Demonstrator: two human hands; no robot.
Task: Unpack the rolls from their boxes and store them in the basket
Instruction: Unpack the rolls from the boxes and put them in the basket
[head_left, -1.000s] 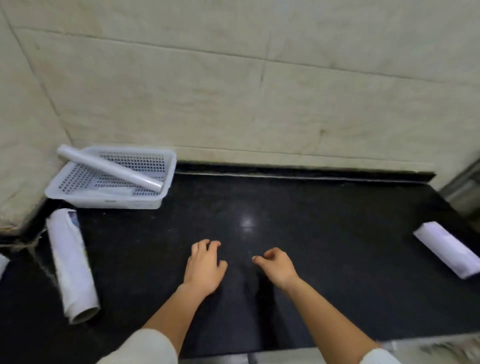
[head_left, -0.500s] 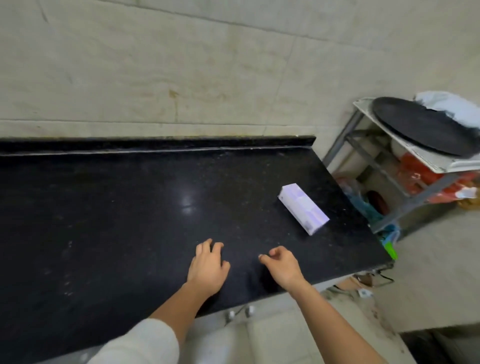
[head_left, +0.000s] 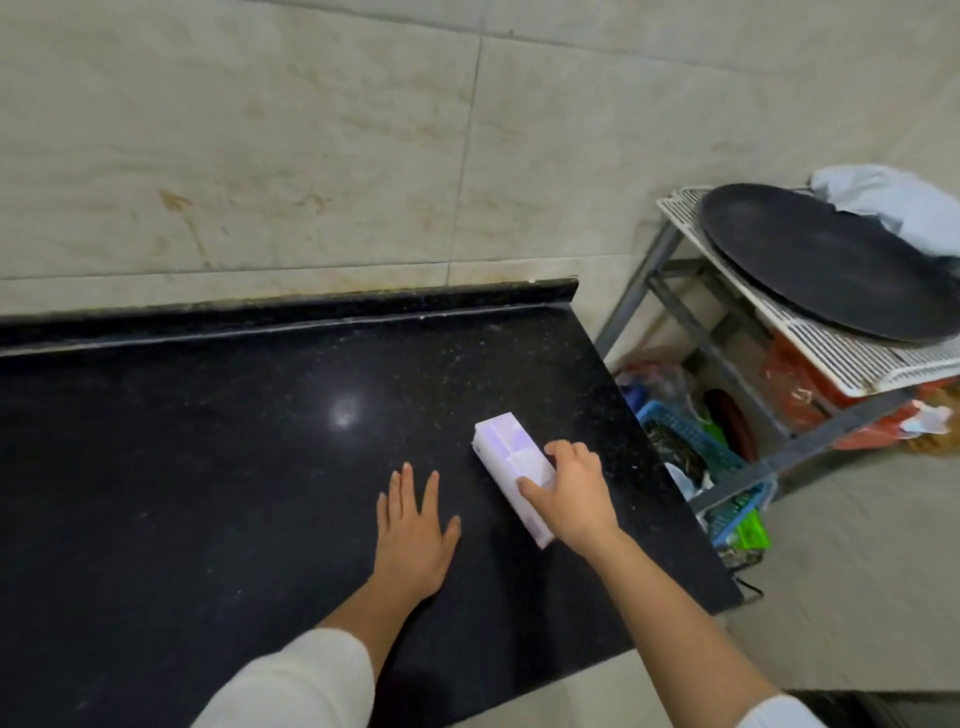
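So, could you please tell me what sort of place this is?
Probably a home kitchen: a black stone counter against a tiled wall, with a large round pan on a metal rack beside it.

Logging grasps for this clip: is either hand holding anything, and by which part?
The right hand grips the white box around its near half, box still on the counter. The left hand lies flat, holding nothing.

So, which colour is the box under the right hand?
White with pale purple patches, seen in the head view: box, right hand.
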